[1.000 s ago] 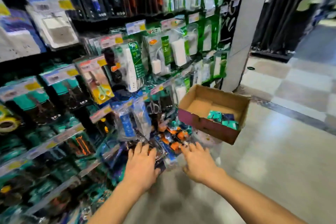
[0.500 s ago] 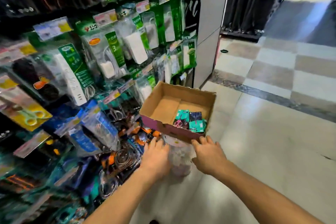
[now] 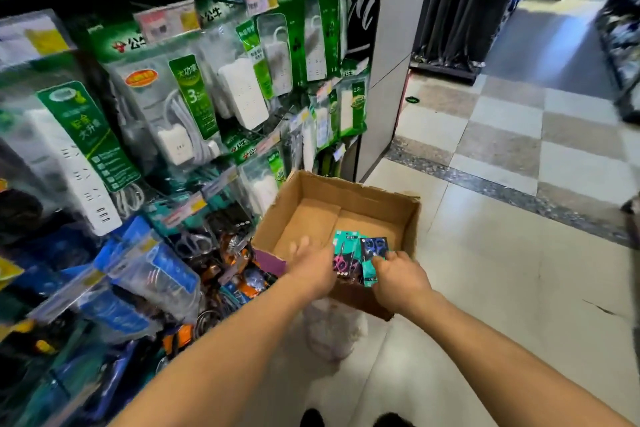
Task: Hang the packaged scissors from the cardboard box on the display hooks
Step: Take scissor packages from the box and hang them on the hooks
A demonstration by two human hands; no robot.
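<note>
Hands (image 3: 353,270) now inside cardboard box (image 3: 346,191), previously below.

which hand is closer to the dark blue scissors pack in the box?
Right. The right hand has fingertips at the dark blue scissors pack; the left hand is farther left, beside the pink scissors pack.

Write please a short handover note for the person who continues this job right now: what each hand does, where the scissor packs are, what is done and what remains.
Left hand: reaching into the cardboard box, fingers spread and blurred, holding nothing that I can see.
Right hand: at the box's near corner, fingers on the packaged scissors; a firm grip cannot be confirmed.
Packs: a small pile in the near right corner of the box, teal cards and one dark blue pack. The rest of the box floor is bare.
Done: not clear from this view how many packs already hang.
Left: lift the remaining packs and hang them on the display hooks to the left.
</note>
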